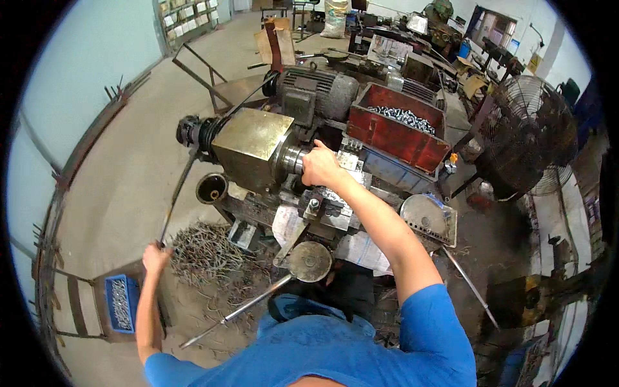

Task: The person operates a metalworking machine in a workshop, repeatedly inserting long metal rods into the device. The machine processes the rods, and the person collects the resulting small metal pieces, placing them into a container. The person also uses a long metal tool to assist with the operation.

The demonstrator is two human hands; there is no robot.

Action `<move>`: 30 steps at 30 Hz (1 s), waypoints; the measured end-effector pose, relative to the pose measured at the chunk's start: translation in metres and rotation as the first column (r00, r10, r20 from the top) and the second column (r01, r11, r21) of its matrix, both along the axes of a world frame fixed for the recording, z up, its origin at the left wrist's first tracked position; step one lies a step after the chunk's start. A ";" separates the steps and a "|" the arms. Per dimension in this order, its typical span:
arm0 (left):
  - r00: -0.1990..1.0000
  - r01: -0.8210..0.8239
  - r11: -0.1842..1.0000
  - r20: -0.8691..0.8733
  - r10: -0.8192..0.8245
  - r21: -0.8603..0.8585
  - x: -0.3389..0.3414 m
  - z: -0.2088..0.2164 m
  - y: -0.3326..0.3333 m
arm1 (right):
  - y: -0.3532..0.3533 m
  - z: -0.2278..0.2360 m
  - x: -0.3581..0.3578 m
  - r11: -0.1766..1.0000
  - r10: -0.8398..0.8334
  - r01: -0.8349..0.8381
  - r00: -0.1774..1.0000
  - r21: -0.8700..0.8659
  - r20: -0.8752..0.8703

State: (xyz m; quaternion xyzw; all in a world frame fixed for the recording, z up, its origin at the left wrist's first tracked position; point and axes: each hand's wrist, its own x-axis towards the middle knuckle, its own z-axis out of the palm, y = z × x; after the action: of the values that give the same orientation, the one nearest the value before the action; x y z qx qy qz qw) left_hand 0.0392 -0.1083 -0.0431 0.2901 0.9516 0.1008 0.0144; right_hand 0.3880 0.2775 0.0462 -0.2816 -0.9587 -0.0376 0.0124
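My left hand (157,258) is closed round the lower end of a long dark metal lever (174,198), which slants up to the pulley end of a machine. At the machine's spindle (294,160), which sticks out of a boxy headstock (253,134), my right hand (320,166) is closed with its fingers curled against the front. Whatever those fingers hold is hidden. Just below that hand sits a tool post (313,206) on the slide. A round metal plate (309,261) with a long handle lies nearest my body.
A red bin (400,138) of small metal parts stands behind the slide, beside an electric motor (317,90). Metal shavings (206,253) heap on the floor at left, near a blue crate (120,303) of parts. A large fan (530,135) stands at right.
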 end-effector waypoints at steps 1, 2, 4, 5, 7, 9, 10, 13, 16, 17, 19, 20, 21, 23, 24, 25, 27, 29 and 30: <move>0.999 -0.038 0.999 0.013 0.038 -0.010 0.016 0.005 0.007 | 0.001 0.002 0.001 1.000 -0.021 0.021 1.000 0.000 0.021; 0.998 -0.028 1.000 0.049 0.028 0.001 0.029 0.011 0.012 | 0.001 0.002 0.002 0.999 -0.027 0.026 0.999 0.043 0.036; 0.997 -0.025 0.999 0.074 0.024 0.024 0.045 0.015 0.014 | 0.000 0.002 0.001 0.998 -0.022 0.017 0.997 0.063 0.072; 0.998 -0.031 0.999 0.060 0.029 0.040 0.050 0.015 0.013 | 0.000 0.000 0.000 0.997 -0.025 0.020 0.997 0.069 0.073; 0.998 -0.047 0.997 0.047 0.044 0.067 0.052 0.011 0.012 | -0.001 -0.001 0.001 0.997 -0.040 0.037 0.999 0.068 0.032; 0.997 -0.065 0.994 0.047 0.061 0.087 0.052 0.008 0.013 | 0.001 -0.006 0.000 0.996 -0.047 0.049 0.999 0.077 -0.024; 0.998 -0.057 0.995 0.046 0.054 0.079 0.052 0.008 0.014 | 0.002 -0.008 0.000 0.996 -0.050 0.052 0.998 0.069 -0.030; 0.994 -0.048 0.993 0.100 0.038 0.106 0.060 0.009 0.014 | 0.000 -0.007 -0.001 0.998 -0.063 0.064 0.997 0.025 -0.038; 0.997 -0.002 0.991 0.076 -0.008 0.131 0.070 0.001 0.014 | -0.006 0.001 0.000 0.993 -0.118 0.118 0.993 -0.004 0.030; 0.998 0.006 0.990 0.065 -0.016 0.139 0.072 -0.002 0.015 | -0.007 0.002 0.000 0.993 -0.120 0.120 0.993 -0.008 0.012; 0.996 -0.002 0.987 0.088 -0.013 0.162 0.076 0.006 0.018 | -0.009 0.007 0.003 0.990 -0.130 0.131 0.991 -0.044 0.012; 0.995 -0.003 0.985 0.103 -0.015 0.172 0.077 0.007 0.018 | -0.008 0.004 0.002 0.992 -0.110 0.110 0.994 -0.065 0.004; 0.994 0.002 0.984 0.109 -0.023 0.181 0.077 0.010 0.018 | -0.005 0.001 0.001 0.992 -0.095 0.094 0.995 -0.088 -0.012; 0.994 -0.005 0.984 0.111 -0.015 0.178 0.076 0.007 0.016 | -0.002 -0.004 0.002 0.990 -0.087 0.082 0.996 -0.116 -0.035; 0.994 -0.008 0.985 0.109 -0.011 0.174 0.075 0.007 0.015 | -0.002 -0.005 0.002 0.989 -0.091 0.085 0.995 -0.123 -0.044; 0.994 -0.010 0.985 0.108 -0.008 0.171 0.074 0.007 0.015 | -0.002 -0.007 0.002 0.988 -0.096 0.089 0.994 -0.130 -0.053; 0.996 -0.003 0.983 0.091 -0.014 0.185 0.074 0.006 0.016 | -0.001 -0.009 0.004 0.994 -0.075 0.068 0.994 -0.089 -0.079; 0.990 0.023 0.976 0.130 -0.052 0.215 0.069 0.002 0.014 | -0.002 -0.011 0.007 0.998 -0.047 0.044 0.995 -0.040 -0.092; 0.981 0.044 0.970 0.173 -0.087 0.239 0.060 -0.002 0.009 | -0.007 -0.006 0.009 0.999 -0.030 0.029 0.995 -0.013 -0.095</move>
State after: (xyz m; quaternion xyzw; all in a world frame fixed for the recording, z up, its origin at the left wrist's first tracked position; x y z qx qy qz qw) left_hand 0.0988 -0.0998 -0.0447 0.3108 0.9176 0.2378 0.0704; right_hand 0.3974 0.2710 0.0402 -0.2973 -0.9530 -0.0186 0.0558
